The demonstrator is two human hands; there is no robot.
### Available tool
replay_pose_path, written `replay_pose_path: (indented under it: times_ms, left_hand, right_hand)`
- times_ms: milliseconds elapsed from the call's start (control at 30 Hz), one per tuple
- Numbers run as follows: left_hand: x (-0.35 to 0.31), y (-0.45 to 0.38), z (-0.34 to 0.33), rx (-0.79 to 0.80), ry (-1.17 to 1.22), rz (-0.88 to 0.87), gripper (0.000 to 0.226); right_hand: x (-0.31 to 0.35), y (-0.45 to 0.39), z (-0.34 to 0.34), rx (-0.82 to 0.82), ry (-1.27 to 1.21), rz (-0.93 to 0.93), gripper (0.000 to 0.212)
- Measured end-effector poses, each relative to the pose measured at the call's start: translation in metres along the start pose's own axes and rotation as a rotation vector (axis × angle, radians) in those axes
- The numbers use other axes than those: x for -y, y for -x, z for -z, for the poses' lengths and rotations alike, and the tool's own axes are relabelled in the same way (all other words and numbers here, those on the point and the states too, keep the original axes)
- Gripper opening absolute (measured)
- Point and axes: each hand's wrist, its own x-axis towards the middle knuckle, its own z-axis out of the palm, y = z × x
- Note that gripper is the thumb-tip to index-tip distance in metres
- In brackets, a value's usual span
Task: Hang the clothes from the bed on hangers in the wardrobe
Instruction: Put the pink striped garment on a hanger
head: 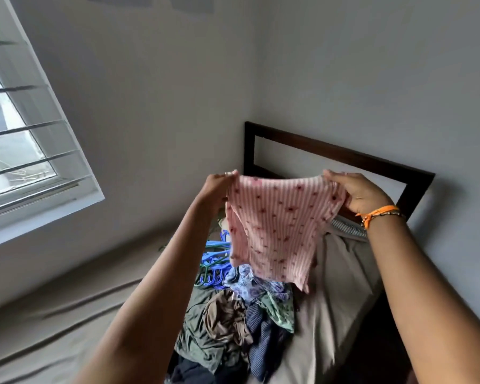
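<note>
From the head camera, you are holding a pink striped garment (277, 225) up in the air over the bed (341, 286), spread between both hands. Your left hand (216, 189) pinches its upper left corner, fingers curled tight on the fabric, and your right hand (358, 192) grips the upper right corner the same way; an orange wristband (377, 214) sits on that right wrist. The garment hangs free below your hands, its lower edge just above a pile of clothes (233, 322) heaped on the bed's tan sheet. Beside the pile, partly hidden behind the pink cloth, lies a bunch of blue hangers (214, 261). The dark wooden headboard (344, 156) stands against the wall behind your hands, and a barred window (25, 139) fills the left side.
</note>
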Motion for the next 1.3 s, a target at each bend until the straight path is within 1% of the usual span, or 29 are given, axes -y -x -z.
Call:
replay_pose_path:
  times_ms: [33, 100, 167, 233, 300, 400, 467, 600, 667, 767, 833, 867, 933, 967, 1033, 1100, 1133, 1200, 1267, 1300]
  left_hand:
    - [-0.006, 0.001, 0.0, -0.013, 0.063, -0.033, 0.023]
    - [-0.019, 0.005, 0.0, 0.049, 0.184, -0.125, 0.017]
    - [-0.024, 0.007, -0.001, 0.112, 0.218, -0.155, 0.015]
    - [-0.017, 0.005, -0.001, 0.098, 0.122, -0.08, 0.019]
    - [-0.006, 0.001, -0.001, 0.029, 0.041, 0.014, 0.022]
    - [0.0, -0.005, -0.003, -0.047, 0.012, 0.111, 0.022]
    - [-0.002, -0.011, -0.003, -0.083, 0.017, 0.125, 0.024]
    - [-0.009, -0.028, 0.002, -0.084, -0.032, 0.145, 0.024]
    - [-0.016, -0.038, 0.008, -0.081, -0.045, 0.098, 0.023]
    - [-0.028, -0.044, 0.017, -0.073, -0.051, -0.065, 0.02]
    - [-0.031, -0.038, 0.025, -0.059, -0.013, -0.169, 0.012]
    - [-0.029, -0.031, 0.029, -0.053, 0.013, -0.207, 0.009]
    - [-0.011, -0.012, 0.037, -0.023, 0.051, -0.23, 0.014]
    - [0.004, 0.001, 0.04, -0.001, 0.058, -0.209, 0.019]
    - [0.049, 0.031, 0.043, 0.024, 0.016, -0.081, 0.019]
    - [0.105, 0.058, 0.047, 0.017, -0.091, 0.156, 0.009]
    - [0.135, 0.07, 0.049, 0.017, -0.161, 0.314, 0.006]
    - [0.193, 0.089, 0.051, 0.048, -0.248, 0.594, 0.023]
    - [0.241, 0.105, 0.049, 0.084, -0.297, 0.757, 0.033]
    - [0.262, 0.113, 0.047, 0.09, -0.344, 0.811, 0.032]
  right_hand:
    - [0.004, 0.001, 0.001, 0.008, -0.034, -0.003, 0.028]
    - [0.013, 0.004, 0.0, 0.048, -0.145, 0.037, 0.029]
    - [0.017, 0.007, -0.001, 0.084, -0.24, 0.083, 0.02]
    - [0.01, 0.005, -0.002, 0.057, -0.203, 0.052, 0.02]
    - [-0.003, -0.002, -0.001, -0.014, -0.114, -0.01, 0.023]
    - [-0.017, -0.011, -0.003, -0.055, -0.071, -0.067, 0.018]
    - [-0.022, -0.016, -0.007, -0.075, -0.057, -0.074, 0.017]
    - [-0.021, -0.029, -0.019, -0.078, -0.019, -0.079, 0.016]
    - [-0.015, -0.035, -0.028, -0.059, -0.037, -0.033, 0.017]
    - [0.0, -0.034, -0.042, -0.039, -0.064, 0.081, 0.024]
    - [0.005, -0.028, -0.048, -0.021, -0.08, 0.149, 0.03]
    - [0.004, -0.023, -0.048, -0.021, -0.091, 0.172, 0.029]
    - [-0.009, -0.009, -0.044, -0.032, -0.091, 0.191, 0.021]
    - [-0.021, 0.001, -0.041, -0.041, -0.069, 0.192, 0.021]
    - [-0.061, 0.022, -0.031, -0.054, 0.006, 0.157, 0.021]
    - [-0.12, 0.044, -0.018, -0.059, 0.072, 0.026, 0.019]
    - [-0.156, 0.055, -0.009, -0.065, 0.103, -0.08, 0.018]
    - [-0.223, 0.075, 0.007, -0.058, 0.203, -0.308, 0.016]
    - [-0.279, 0.094, 0.019, -0.032, 0.324, -0.507, 0.009]
    - [-0.303, 0.102, 0.023, -0.018, 0.375, -0.577, 0.007]
